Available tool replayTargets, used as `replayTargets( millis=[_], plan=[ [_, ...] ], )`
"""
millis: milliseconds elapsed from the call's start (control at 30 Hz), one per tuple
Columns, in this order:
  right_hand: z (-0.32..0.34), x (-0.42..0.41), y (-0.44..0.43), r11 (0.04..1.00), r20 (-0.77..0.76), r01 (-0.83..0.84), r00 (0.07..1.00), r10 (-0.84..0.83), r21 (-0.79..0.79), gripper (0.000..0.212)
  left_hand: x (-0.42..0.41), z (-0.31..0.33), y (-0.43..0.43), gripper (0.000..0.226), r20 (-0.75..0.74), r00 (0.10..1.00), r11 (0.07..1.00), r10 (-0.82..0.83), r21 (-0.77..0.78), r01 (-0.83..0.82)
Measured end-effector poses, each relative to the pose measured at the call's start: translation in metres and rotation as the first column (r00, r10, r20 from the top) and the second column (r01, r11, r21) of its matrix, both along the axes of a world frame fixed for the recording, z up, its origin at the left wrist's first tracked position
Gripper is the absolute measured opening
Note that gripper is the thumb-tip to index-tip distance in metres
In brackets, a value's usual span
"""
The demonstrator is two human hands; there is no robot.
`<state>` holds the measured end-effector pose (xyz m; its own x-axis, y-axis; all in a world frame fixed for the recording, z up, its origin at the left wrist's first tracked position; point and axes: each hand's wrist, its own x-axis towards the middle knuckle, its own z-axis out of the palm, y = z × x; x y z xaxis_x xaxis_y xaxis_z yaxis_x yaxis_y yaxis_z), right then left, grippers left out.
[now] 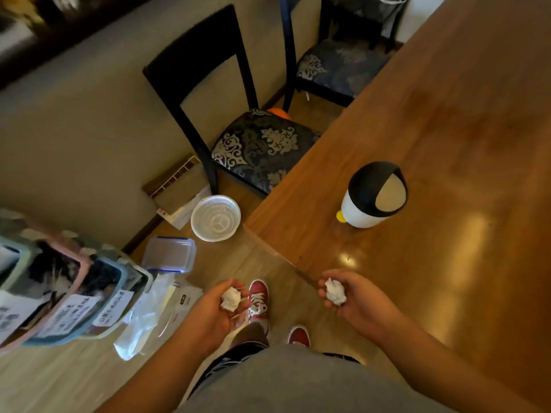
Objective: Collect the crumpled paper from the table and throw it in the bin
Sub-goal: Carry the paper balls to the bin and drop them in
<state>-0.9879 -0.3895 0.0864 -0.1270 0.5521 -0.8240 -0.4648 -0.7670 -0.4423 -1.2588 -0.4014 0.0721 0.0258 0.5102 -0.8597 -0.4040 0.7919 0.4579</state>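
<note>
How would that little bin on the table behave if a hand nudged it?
The small white bin looks like thin plastic, so it is probably light and may slide on the glossy wooden table. Its black domed lid looks wider than the base, so a high push might tip it.

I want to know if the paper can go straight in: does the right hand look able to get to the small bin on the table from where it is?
Probably yes. The right hand, holding a paper ball, hovers over the table edge, and nothing stands between it and the bin. The bin's swing lid looks shut, though.
</note>
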Motion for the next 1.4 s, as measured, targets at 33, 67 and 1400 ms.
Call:
replayTargets(
  millis=[33,67,1400],
  plan=[
    [0.001,-0.001,0.01,1.0,0.002,0.014,1.0,-0.014,0.015,0.019,-0.001,-0.001,0.013,0.02,0.002,1.0,1.0,-0.024,-0.004,0.024],
    [0.001,-0.001,0.019,0.999,0.001,0.036,0.999,-0.036,0.025,0.019,0.0,-0.002,0.028,0.021,0.008,0.999,0.999,-0.05,-0.006,0.05],
    [-0.03,0.128,-0.014,0.974,0.672,0.171,0.704,-0.228,0.152,0.017,0.252,0.12,0.23,0.024,-0.948,0.31,-0.567,-0.068,0.293,0.77]
  ],
)
